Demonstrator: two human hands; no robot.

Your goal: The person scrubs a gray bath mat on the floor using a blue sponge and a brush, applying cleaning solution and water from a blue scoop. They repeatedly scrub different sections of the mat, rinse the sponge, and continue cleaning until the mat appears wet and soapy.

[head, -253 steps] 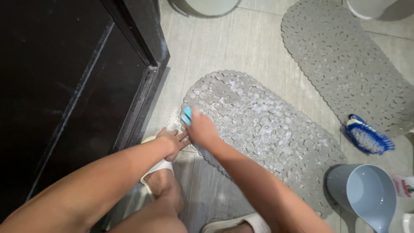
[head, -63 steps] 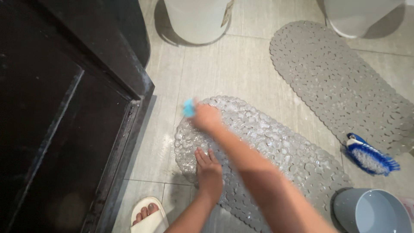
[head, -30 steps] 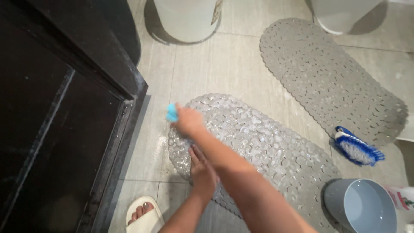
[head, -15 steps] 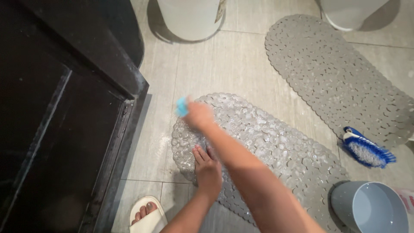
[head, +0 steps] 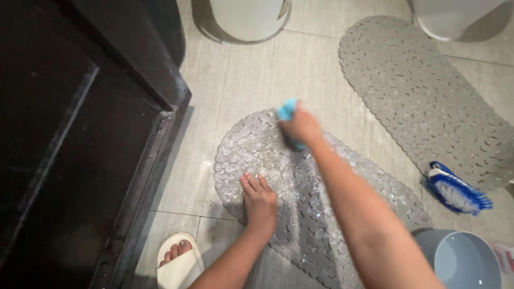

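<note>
On the tiled bathroom floor (head: pixel 278 69), a clear pebble-textured mat (head: pixel 332 214) lies wet and soapy, seen from above by the person crouching over it. Their right hand (head: pixel 301 128) has its grip closed around a small light-blue scrubber (head: pixel 287 109), pressed to the mat's far end. Their left hand (head: pixel 259 199) lies flat, fingers spread, on the mat's near edge and grasps nothing (it pins the mat down). Scrubbing well here seems to call for short strokes with steady downward pressure, while the flat hand keeps the slippery mat from sliding.

Around it: a second, grey pebble mat (head: pixel 428 96) lies well apart at upper right; a blue-and-white scrub brush (head: pixel 458 190) rests near its lower end. A grey dipper (head: pixel 460 262) sits at lower right, close to the right forearm. A dark door frame (head: pixel 160 107) borders the left, crowding that side. One white slipper (head: pixel 179 262) shows below.
</note>
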